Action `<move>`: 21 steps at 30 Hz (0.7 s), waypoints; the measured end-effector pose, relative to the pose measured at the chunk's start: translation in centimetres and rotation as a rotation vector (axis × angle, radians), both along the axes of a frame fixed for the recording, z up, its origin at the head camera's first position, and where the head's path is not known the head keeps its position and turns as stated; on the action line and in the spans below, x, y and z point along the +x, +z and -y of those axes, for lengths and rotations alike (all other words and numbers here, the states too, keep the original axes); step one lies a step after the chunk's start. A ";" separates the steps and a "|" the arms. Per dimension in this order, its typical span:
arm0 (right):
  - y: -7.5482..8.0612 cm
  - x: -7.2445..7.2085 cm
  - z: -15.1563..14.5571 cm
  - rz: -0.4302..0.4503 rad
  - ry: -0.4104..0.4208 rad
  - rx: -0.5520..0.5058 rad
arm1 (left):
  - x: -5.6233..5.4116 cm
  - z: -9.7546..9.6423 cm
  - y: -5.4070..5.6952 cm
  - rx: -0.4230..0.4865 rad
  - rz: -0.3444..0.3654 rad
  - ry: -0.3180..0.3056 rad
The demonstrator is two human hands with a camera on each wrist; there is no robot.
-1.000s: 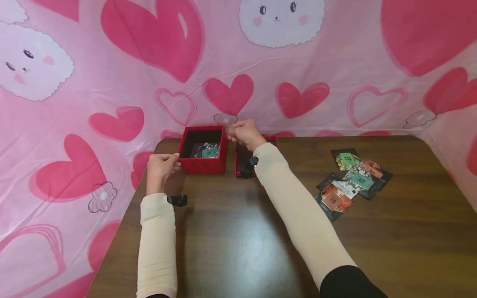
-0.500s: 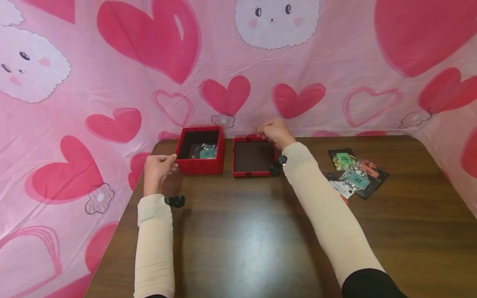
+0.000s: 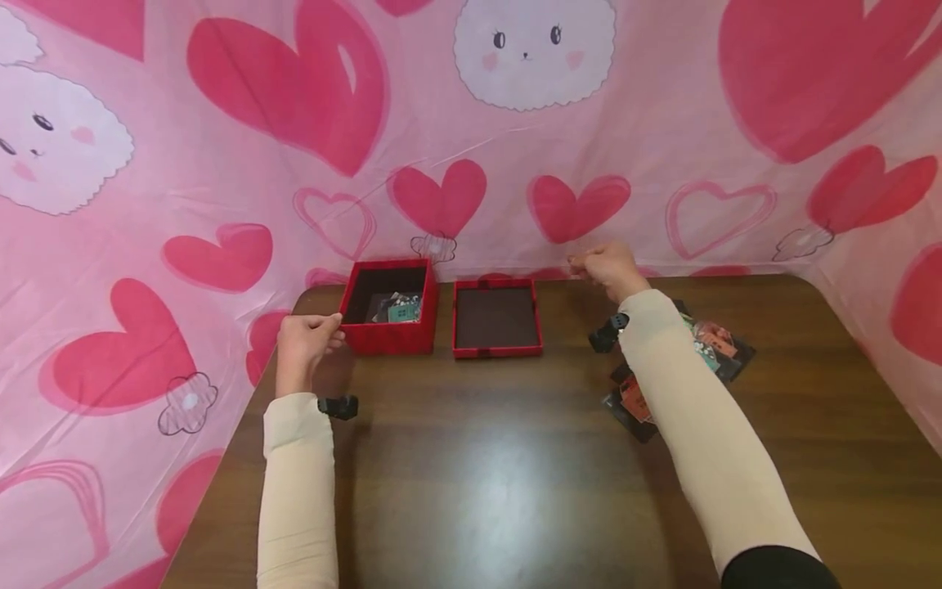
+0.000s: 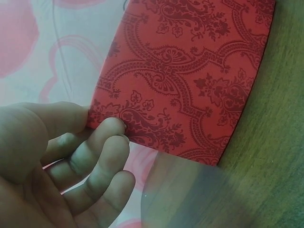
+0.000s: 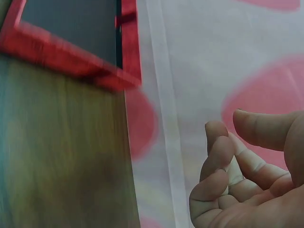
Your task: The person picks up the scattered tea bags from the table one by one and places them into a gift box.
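Note:
In the head view a red box [image 3: 390,339], dark inside, stands at the back left of the table with several small packets [image 3: 402,308] in it. My left hand [image 3: 305,339] pinches its near left corner between thumb and fingers. The left wrist view shows the patterned red side [image 4: 175,80] of that box up close. Over the table's back edge, to the right of the shallow red lid [image 3: 497,319], hangs my right hand [image 3: 611,268]. Its fingers are loosely bent, the thumb stands apart from them, and nothing is between them.
A pile of dark packets with coloured labels [image 3: 717,337] lies on the right of the wooden table [image 3: 478,458], partly hidden by the right sleeve [image 3: 706,417]. A pink heart-patterned cloth [image 3: 412,106] hangs behind the table.
My right hand has moved right, from beside the box, across the lid, to beyond it, uncovering the lid. The left hand keeps its place at the box corner.

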State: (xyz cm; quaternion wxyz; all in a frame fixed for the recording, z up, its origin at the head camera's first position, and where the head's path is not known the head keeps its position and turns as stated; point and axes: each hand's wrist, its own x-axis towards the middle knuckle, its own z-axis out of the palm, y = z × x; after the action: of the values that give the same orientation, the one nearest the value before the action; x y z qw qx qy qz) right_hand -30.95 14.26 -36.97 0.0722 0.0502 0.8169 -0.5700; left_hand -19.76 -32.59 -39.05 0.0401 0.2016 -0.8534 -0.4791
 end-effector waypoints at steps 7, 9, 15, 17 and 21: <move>-0.7 0.3 -4.9 0.017 -0.010 0.065 | -0.1 0.0 0.0 0.008 -0.010 -0.005; -1.0 0.4 -6.3 0.021 -0.020 0.086 | -0.1 0.2 -0.2 0.018 -0.009 -0.003; -1.4 1.1 -10.9 0.034 -0.067 0.066 | 0.0 0.4 -0.3 0.010 -0.013 0.003; -1.5 1.5 -12.8 0.044 -0.096 0.042 | 0.0 0.3 -0.3 0.008 -0.008 -0.001; -1.8 2.5 -16.0 0.078 -0.144 0.019 | -0.1 0.2 0.1 0.002 0.001 -0.015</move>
State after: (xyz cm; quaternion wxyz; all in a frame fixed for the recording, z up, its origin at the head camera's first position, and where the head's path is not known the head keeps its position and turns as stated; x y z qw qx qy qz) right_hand -28.46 30.25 -38.77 0.0622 0.1315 0.8131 -0.5636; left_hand -19.85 -32.79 -38.98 0.0360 0.1956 -0.8544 -0.4800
